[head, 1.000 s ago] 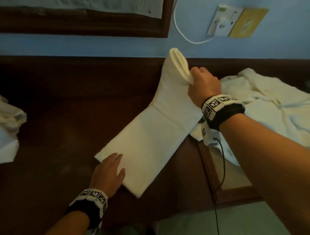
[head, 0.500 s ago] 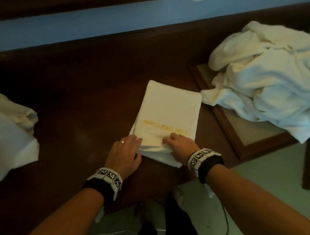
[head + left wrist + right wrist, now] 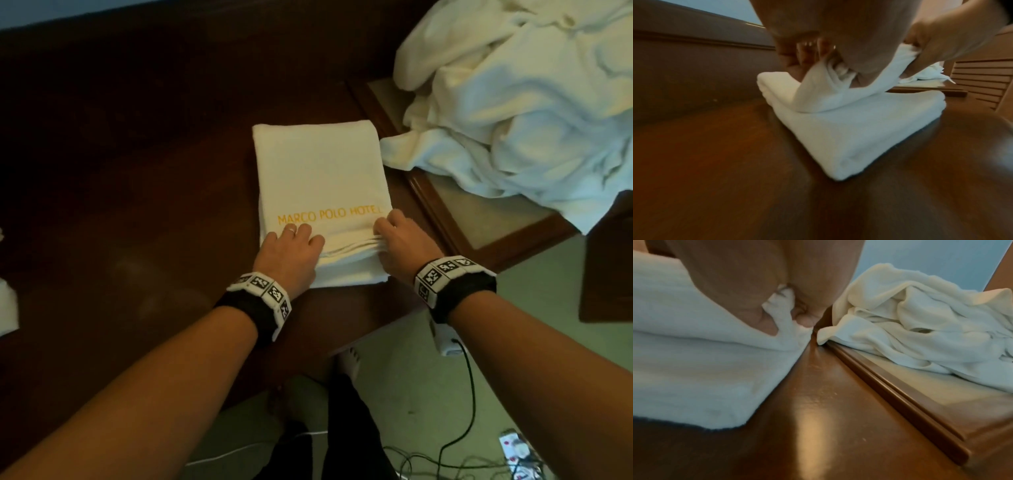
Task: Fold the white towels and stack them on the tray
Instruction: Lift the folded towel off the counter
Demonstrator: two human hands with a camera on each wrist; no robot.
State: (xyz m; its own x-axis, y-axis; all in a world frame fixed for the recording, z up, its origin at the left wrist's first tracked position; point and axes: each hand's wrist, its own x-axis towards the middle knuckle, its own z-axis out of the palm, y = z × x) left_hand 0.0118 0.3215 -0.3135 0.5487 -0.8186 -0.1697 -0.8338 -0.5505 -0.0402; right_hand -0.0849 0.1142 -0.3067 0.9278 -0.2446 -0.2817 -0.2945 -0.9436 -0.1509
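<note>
Dark wooden tabletop (image 3: 137, 205) carries the folded towel (image 3: 318, 171), lying just left of the tray (image 3: 455, 219). Both the left hand (image 3: 291, 253) and the right hand (image 3: 400, 240) pinch its near top edge, probably to align the layers. Unfolded towels (image 3: 513, 102) are heaped on the tray.

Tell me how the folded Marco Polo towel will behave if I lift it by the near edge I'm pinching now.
Probably floppy: the folded towel is soft terry, and its top layer already peels up where the left hand and right hand pinch it. The loose layers would likely sag or unfold rather than rise together. Rolling seems unlikely; it lies flat on the wooden table.
</note>
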